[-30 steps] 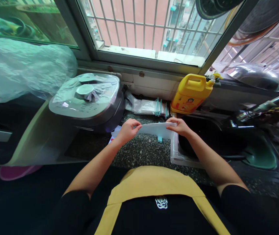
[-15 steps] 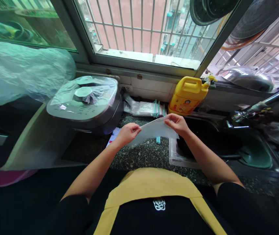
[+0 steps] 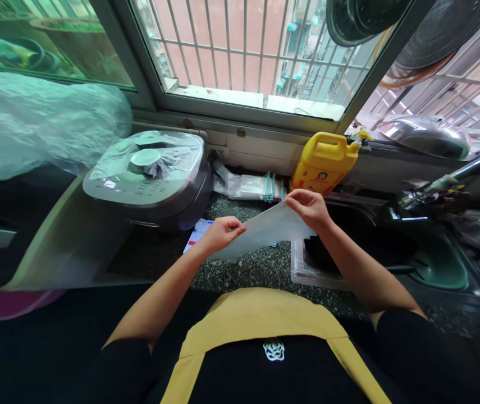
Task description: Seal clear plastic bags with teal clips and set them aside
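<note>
Both hands hold a thin translucent plastic bag (image 3: 267,230) stretched above the speckled stone counter (image 3: 248,266). My left hand (image 3: 222,233) pinches its lower left corner with fingers closed. My right hand (image 3: 309,207) pinches the upper right edge, held higher, so the bag slopes up to the right. More clear bags with teal strips (image 3: 250,186) lie against the back wall behind the held bag.
A grey cooker (image 3: 151,177) wrapped in plastic film stands at the left. A yellow jug (image 3: 323,164) sits by the window sill. A clear tray (image 3: 301,269) and a dark pan (image 3: 361,249) lie to the right, beside a green basin (image 3: 444,264).
The bag has been tilted: my right hand rose toward the yellow jug and my left hand dropped slightly, so the flat bag now slopes.
</note>
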`<state>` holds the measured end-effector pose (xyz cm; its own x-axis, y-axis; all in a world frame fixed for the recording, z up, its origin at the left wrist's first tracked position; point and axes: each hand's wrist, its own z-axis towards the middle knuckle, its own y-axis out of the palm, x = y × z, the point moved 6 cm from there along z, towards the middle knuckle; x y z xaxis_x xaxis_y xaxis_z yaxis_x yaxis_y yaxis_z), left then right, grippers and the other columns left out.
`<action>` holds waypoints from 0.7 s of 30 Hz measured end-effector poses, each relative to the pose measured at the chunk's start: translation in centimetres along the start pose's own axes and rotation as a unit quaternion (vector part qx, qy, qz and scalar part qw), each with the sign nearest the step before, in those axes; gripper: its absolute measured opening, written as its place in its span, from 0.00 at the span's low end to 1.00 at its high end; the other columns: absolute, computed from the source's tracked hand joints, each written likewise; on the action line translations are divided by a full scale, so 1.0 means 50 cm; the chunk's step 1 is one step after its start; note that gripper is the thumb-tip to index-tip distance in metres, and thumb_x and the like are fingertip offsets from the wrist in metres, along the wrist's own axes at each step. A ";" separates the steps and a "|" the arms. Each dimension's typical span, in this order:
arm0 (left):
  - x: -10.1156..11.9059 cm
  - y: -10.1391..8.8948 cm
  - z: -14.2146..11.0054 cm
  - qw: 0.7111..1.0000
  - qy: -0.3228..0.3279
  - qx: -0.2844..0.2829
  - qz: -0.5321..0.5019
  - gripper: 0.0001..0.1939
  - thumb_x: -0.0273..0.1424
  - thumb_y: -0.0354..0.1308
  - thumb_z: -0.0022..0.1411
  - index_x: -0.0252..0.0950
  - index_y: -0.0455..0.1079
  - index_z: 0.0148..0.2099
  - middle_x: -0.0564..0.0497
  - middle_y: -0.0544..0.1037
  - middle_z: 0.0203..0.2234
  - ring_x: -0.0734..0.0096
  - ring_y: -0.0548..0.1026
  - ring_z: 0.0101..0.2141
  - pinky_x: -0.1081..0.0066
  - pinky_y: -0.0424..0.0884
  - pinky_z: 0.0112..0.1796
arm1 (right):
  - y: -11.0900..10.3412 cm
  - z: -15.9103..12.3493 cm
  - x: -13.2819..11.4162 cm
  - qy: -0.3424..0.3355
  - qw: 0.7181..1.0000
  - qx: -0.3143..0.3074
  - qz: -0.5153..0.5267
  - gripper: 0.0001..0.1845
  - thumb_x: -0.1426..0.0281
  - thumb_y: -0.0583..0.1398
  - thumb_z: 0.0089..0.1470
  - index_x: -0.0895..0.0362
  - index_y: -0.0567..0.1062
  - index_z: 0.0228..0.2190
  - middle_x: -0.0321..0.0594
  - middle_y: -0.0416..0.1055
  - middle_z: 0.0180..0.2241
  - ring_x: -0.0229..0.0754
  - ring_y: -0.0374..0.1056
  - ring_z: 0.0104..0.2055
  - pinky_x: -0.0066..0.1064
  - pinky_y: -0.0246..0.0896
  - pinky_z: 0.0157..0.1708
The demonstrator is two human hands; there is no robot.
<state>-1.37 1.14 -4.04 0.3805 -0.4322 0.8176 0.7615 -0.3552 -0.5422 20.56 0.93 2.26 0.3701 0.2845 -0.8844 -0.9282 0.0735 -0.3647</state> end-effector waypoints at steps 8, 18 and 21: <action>0.018 0.008 0.008 0.999 -0.004 -0.020 -0.041 0.10 0.36 0.58 0.55 0.34 0.73 0.31 0.51 0.76 0.25 0.73 0.71 0.27 0.73 0.68 0.30 | 0.004 0.002 -0.043 -0.047 0.997 -0.019 -0.057 0.15 0.56 0.60 0.49 0.55 0.73 0.22 0.37 0.71 0.24 0.37 0.65 0.28 0.31 0.62 0.32; 0.097 -0.004 0.065 0.989 0.053 0.083 -0.109 0.12 0.37 0.58 0.57 0.34 0.72 0.28 0.50 0.76 0.24 0.73 0.72 0.27 0.72 0.68 0.29 | 0.010 0.034 -0.056 -0.059 0.981 -0.136 -0.128 0.15 0.60 0.64 0.45 0.56 0.75 0.34 0.38 0.73 0.32 0.39 0.67 0.35 0.32 0.62 0.38; 0.075 -0.025 0.056 0.981 0.020 0.114 -0.157 0.14 0.40 0.60 0.54 0.34 0.72 0.28 0.51 0.75 0.22 0.74 0.70 0.25 0.73 0.67 0.27 | -0.014 0.026 -0.010 -0.024 0.965 -0.197 -0.170 0.17 0.62 0.66 0.40 0.56 0.76 0.33 0.39 0.73 0.34 0.41 0.67 0.36 0.33 0.62 0.39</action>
<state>0.60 2.28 0.26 0.0905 -0.3648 0.9267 0.9372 -0.2836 -0.2032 20.97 1.99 3.35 0.6402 0.3519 -0.6828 -0.6625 -0.1969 -0.7227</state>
